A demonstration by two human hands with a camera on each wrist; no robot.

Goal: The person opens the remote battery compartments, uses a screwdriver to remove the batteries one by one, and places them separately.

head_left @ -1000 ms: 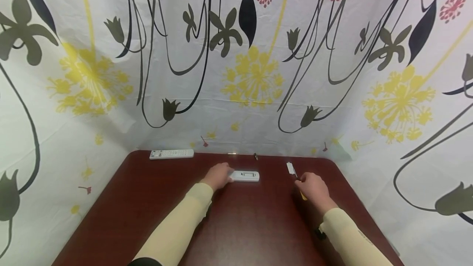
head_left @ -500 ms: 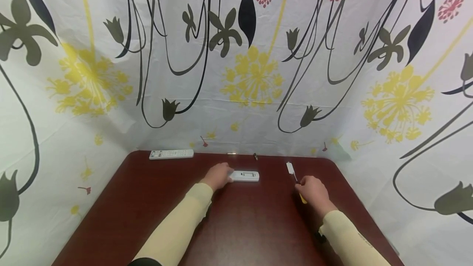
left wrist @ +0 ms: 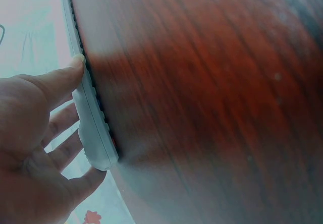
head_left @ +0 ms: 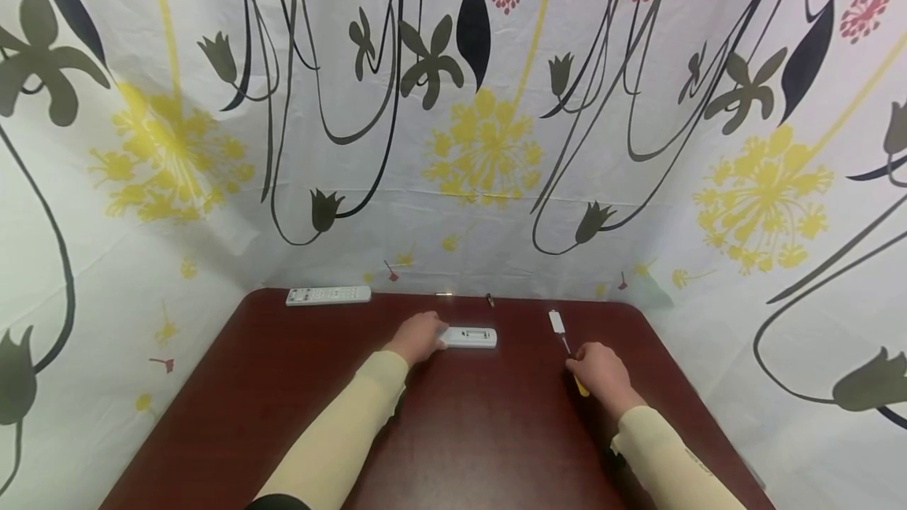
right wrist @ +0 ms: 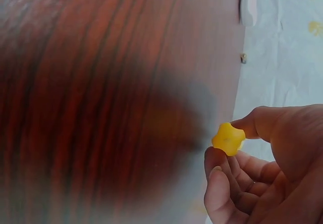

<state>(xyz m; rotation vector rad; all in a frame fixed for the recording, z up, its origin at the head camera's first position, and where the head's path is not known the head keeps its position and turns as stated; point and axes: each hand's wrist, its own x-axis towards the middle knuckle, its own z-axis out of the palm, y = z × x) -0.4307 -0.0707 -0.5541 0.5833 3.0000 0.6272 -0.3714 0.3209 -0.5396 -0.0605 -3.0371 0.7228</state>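
My left hand grips one end of a white remote control lying with its back up. An open battery compartment shows on that back. In the left wrist view, the thumb and fingers hold the remote's edges, with its buttons facing the table. My right hand pinches a screwdriver by its yellow handle, thumb against fingers. Its thin shaft points away from me toward a small white battery cover on the table. Whether the tip touches that cover I cannot tell.
A second white remote control lies buttons up at the table's back left. Near the back edge are a small shiny battery-like piece and a small dark battery. A flowered curtain hangs behind the dark red table.
My right hand has drawn slightly back toward me with the screwdriver, and more of the shaft and yellow handle shows. My left hand, the remote control and the battery cover have stayed in place.
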